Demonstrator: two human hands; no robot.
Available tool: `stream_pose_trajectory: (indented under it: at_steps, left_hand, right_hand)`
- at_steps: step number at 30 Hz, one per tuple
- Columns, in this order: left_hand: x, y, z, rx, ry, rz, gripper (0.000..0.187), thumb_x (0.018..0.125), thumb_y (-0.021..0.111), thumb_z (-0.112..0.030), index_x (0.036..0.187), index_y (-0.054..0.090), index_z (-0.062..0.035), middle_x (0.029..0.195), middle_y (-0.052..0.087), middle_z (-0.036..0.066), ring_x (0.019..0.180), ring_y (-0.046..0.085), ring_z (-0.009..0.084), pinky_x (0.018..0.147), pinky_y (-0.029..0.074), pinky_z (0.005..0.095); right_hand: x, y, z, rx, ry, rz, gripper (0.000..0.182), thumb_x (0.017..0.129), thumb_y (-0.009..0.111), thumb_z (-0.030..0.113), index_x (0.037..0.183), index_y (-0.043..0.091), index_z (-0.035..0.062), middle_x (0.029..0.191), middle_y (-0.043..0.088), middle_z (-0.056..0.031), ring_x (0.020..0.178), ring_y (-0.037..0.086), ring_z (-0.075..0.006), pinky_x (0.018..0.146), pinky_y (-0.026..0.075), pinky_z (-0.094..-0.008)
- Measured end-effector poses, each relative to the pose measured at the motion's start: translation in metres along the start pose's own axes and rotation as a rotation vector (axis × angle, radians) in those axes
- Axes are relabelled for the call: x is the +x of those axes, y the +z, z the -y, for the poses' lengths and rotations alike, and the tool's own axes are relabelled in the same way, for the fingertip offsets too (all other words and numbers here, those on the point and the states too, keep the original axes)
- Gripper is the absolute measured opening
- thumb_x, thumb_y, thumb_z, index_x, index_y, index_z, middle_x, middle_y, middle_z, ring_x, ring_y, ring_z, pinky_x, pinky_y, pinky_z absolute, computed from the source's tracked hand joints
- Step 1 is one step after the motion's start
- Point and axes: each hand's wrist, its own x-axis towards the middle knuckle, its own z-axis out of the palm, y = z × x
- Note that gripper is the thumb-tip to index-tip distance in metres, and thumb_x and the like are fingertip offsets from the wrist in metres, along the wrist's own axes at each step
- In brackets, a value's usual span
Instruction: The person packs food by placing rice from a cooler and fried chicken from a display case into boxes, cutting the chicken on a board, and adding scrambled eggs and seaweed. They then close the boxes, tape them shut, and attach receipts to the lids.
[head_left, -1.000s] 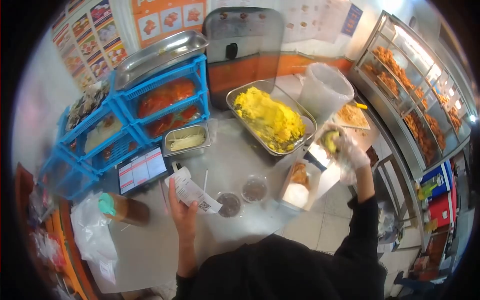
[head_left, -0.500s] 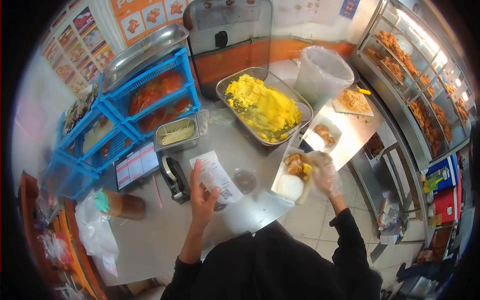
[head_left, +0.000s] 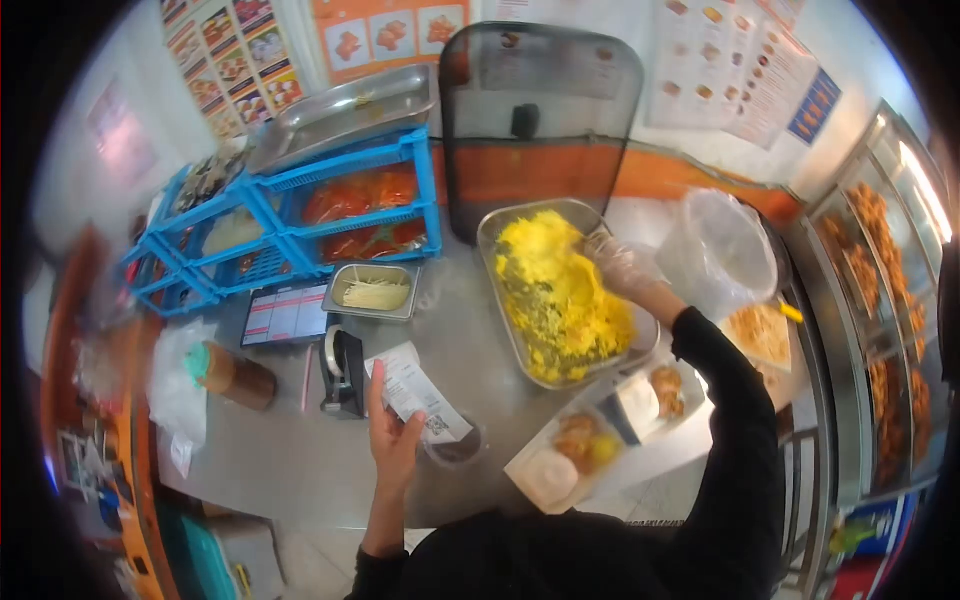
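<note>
Between the thumb and fingers of my left hand (head_left: 393, 435) is a printed paper receipt (head_left: 425, 398), held over the steel counter. A small clear round cup (head_left: 462, 448) sits just behind the receipt. My right hand (head_left: 618, 268), in a clear plastic glove, reaches into the upper right of a metal tray (head_left: 508, 345) of yellow scrambled egg (head_left: 562, 300). Its fingers are at the egg, too blurred to show their grip. Nearer me stand two paper food boxes: a front box (head_left: 520, 470) with white rice, browned meat and some egg, and a second box (head_left: 640, 405) with rice and meat.
Blue stacked baskets (head_left: 345, 195) stand at the back left, beside a steel pan of pale shreds (head_left: 370, 290). A tape dispenser (head_left: 343, 372), a tablet (head_left: 285, 315) and a green-capped bottle (head_left: 232, 377) occupy the left. A plastic-lined bucket (head_left: 718, 250) and fried-food cabinet (head_left: 890, 310) are right.
My right hand has moved from the front food box up to the egg tray. My left hand still holds the receipt. The view has turned to the right.
</note>
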Motion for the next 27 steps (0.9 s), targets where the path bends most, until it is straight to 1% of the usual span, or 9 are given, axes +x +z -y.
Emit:
stream_pose_trajectory:
  at_steps: [4, 6, 7, 12, 14, 18, 20, 23, 27]
  left_hand:
    - [-0.011, 0.022, 0.002, 0.048, 0.031, -0.122, 0.073, 0.072, 0.045, 0.013, 0.134, 0.012, -0.0039, 0.129, 0.03, 0.013, 0.115, 0.036, 0.0204, 0.094, 0.031, 0.0311]
    - [-0.016, 0.028, 0.0, 0.101, 0.014, -0.212, 0.074, 0.067, 0.043, 0.013, 0.134, 0.016, -0.003, 0.131, 0.03, 0.012, 0.116, 0.035, 0.0202, 0.096, 0.026, 0.0288]
    - [-0.019, 0.028, 0.0, 0.114, 0.024, -0.234, 0.074, 0.067, 0.043, 0.013, 0.134, 0.016, -0.003, 0.131, 0.03, 0.012, 0.116, 0.035, 0.0202, 0.096, 0.026, 0.0288]
    - [-0.027, 0.02, 0.009, 0.175, 0.016, -0.303, 0.072, 0.07, 0.047, 0.013, 0.134, 0.016, -0.0028, 0.128, 0.031, 0.012, 0.115, 0.036, 0.0199, 0.095, 0.029, 0.0311]
    - [-0.028, 0.022, 0.011, 0.175, 0.019, -0.313, 0.072, 0.07, 0.047, 0.013, 0.134, 0.016, -0.0028, 0.128, 0.031, 0.012, 0.115, 0.035, 0.02, 0.095, 0.029, 0.0311]
    - [-0.026, 0.032, 0.005, 0.171, 0.029, -0.3, 0.073, 0.07, 0.047, 0.013, 0.134, 0.016, -0.0029, 0.129, 0.03, 0.012, 0.116, 0.035, 0.0201, 0.095, 0.029, 0.0313]
    - [-0.026, 0.034, 0.002, 0.17, 0.036, -0.288, 0.073, 0.07, 0.047, 0.013, 0.134, 0.015, -0.003, 0.129, 0.03, 0.012, 0.116, 0.035, 0.0201, 0.095, 0.029, 0.0313]
    - [-0.027, 0.029, 0.0, 0.158, 0.044, -0.261, 0.073, 0.069, 0.046, 0.014, 0.134, 0.016, -0.0032, 0.128, 0.03, 0.012, 0.116, 0.035, 0.0199, 0.095, 0.029, 0.0311]
    - [-0.03, 0.023, -0.002, 0.143, 0.015, -0.248, 0.074, 0.068, 0.046, 0.015, 0.134, 0.016, -0.0032, 0.128, 0.03, 0.012, 0.116, 0.034, 0.0195, 0.095, 0.028, 0.0306]
  right_hand:
    - [0.095, 0.108, -0.066, -0.29, -0.179, -0.108, 0.042, 0.077, 0.04, 0.008, 0.118, 0.046, 0.0102, 0.105, 0.054, -0.0116, 0.1, 0.05, -0.0268, 0.086, 0.039, -0.0333]
    - [0.114, 0.117, -0.063, -0.483, -0.291, 0.164, 0.044, 0.076, 0.045, 0.014, 0.12, 0.044, 0.0091, 0.106, 0.054, -0.0094, 0.1, 0.05, -0.0232, 0.085, 0.04, -0.0301]
    - [0.115, 0.115, -0.052, -0.459, -0.191, 0.212, 0.048, 0.074, 0.05, 0.019, 0.121, 0.043, 0.0092, 0.105, 0.055, -0.0075, 0.099, 0.05, -0.0207, 0.084, 0.039, -0.0275]
    - [0.143, 0.189, -0.079, -0.643, -0.22, -0.01, 0.041, 0.075, 0.05, 0.016, 0.116, 0.048, 0.0119, 0.102, 0.057, -0.008, 0.094, 0.054, -0.0198, 0.076, 0.044, -0.0351]
    - [0.113, 0.138, -0.042, -0.304, -0.012, -0.036, 0.031, 0.077, 0.048, 0.011, 0.108, 0.053, 0.0105, 0.1, 0.058, -0.0082, 0.095, 0.055, -0.021, 0.066, 0.047, -0.0391]
    - [0.127, 0.15, -0.055, -0.31, -0.063, 0.021, 0.025, 0.078, 0.046, 0.011, 0.1, 0.057, 0.0086, 0.1, 0.059, -0.01, 0.093, 0.056, -0.0226, 0.061, 0.048, -0.0415]
    - [0.137, 0.155, -0.063, -0.191, 0.152, 0.03, 0.019, 0.076, 0.05, 0.017, 0.088, 0.062, 0.0075, 0.087, 0.061, -0.009, 0.083, 0.058, -0.0159, 0.059, 0.047, -0.0318]
    - [0.129, 0.149, -0.088, 0.191, -0.069, -0.25, 0.028, 0.073, 0.056, 0.024, 0.094, 0.06, 0.0053, 0.08, 0.06, -0.0141, 0.076, 0.059, -0.0184, 0.055, 0.047, -0.032]
    - [0.108, 0.114, -0.089, 0.53, 0.151, -0.16, 0.034, 0.072, 0.06, 0.026, 0.1, 0.058, 0.0054, 0.087, 0.059, -0.0136, 0.073, 0.057, -0.0169, 0.051, 0.046, -0.0314]
